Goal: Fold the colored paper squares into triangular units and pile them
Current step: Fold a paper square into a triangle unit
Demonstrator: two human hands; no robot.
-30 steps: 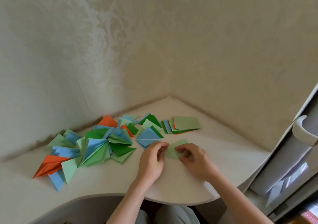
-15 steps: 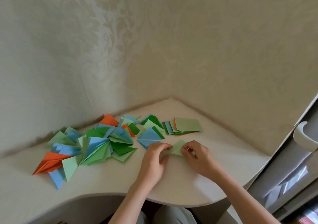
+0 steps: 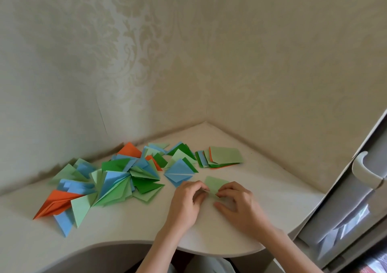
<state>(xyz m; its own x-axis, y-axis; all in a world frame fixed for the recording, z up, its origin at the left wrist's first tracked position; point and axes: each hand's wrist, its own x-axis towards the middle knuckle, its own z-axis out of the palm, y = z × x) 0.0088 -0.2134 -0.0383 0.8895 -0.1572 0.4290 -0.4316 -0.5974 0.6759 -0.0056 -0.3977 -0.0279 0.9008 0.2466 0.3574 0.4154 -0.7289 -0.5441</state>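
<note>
Left hand (image 3: 184,201) and right hand (image 3: 236,203) are pinching a light green paper (image 3: 215,185) with curled fingers, lying on the desk (image 3: 129,230) beside the pile of folded triangles (image 3: 117,178). No writing is showing.

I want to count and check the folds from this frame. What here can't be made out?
Head view only:
- Light green paper: its near part and the current fold are covered by the left hand and right hand.
- Stack of unfolded squares: lower sheets are covered by the top one, so no count.
- Pile of folded units: overlapping pieces hide each other.
</note>
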